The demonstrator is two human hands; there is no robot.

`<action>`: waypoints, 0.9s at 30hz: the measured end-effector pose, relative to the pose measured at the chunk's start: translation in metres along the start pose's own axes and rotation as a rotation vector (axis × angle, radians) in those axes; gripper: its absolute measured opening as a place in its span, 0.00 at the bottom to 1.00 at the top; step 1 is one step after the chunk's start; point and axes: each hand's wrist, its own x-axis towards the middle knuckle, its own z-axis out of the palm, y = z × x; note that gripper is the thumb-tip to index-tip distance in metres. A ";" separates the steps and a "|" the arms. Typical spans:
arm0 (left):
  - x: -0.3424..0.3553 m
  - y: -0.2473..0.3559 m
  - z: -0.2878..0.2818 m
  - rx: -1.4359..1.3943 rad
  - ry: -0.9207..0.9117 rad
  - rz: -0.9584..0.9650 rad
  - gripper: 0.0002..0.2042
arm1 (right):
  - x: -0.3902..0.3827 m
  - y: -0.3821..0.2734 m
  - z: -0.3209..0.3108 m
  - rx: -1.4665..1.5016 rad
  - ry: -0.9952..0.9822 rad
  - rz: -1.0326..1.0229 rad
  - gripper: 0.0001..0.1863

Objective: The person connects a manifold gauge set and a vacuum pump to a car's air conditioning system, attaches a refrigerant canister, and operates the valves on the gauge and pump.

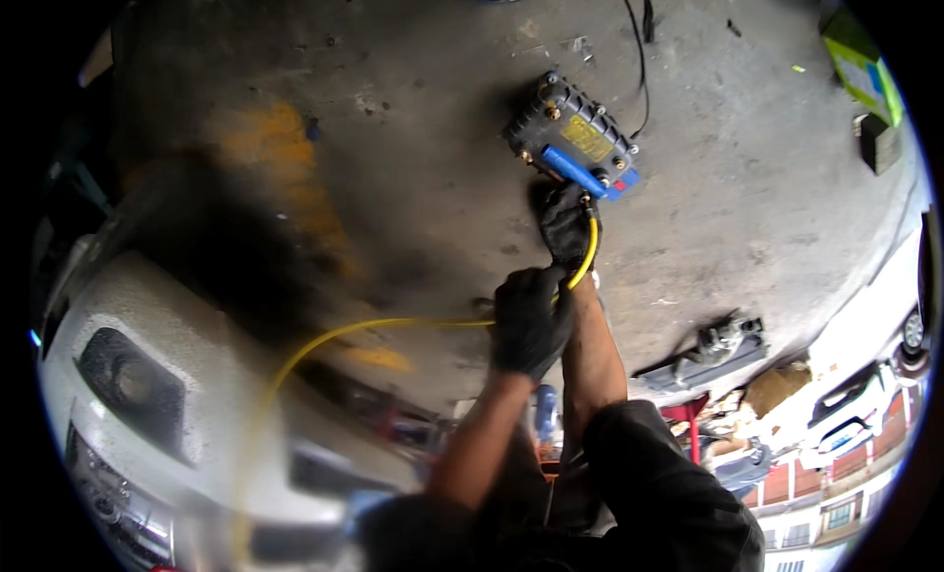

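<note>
Both hands wear black gloves. My left hand is closed around the yellow hose, which arcs down to the lower left. Beyond it my right hand is curled beside the hose's metal end fitting, just below a dark grey ribbed device; what its fingers grip is hidden. The device has brass fittings, a yellow label, a blue cylindrical part across it and a blue piece at its lower right corner. A thin black cable runs from it toward the top.
A white car front fills the lower left. The stained concrete floor lies around the device. A green box is at upper right, a metal jack-like tool at right. Behind are clutter, another vehicle and buildings in daylight.
</note>
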 end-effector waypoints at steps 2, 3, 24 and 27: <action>0.022 0.000 0.016 0.203 -0.023 0.020 0.06 | 0.014 -0.027 -0.026 0.773 -0.252 0.500 0.04; 0.028 -0.001 0.026 0.254 -0.003 0.058 0.08 | 0.011 -0.023 -0.019 1.276 -0.354 0.570 0.06; 0.026 -0.033 0.052 -0.046 -0.512 -0.376 0.20 | 0.008 0.048 0.028 3.628 -1.875 1.662 0.17; 0.023 -0.031 0.048 -0.120 -0.506 -0.343 0.18 | 0.015 0.061 0.033 3.607 -1.842 1.813 0.13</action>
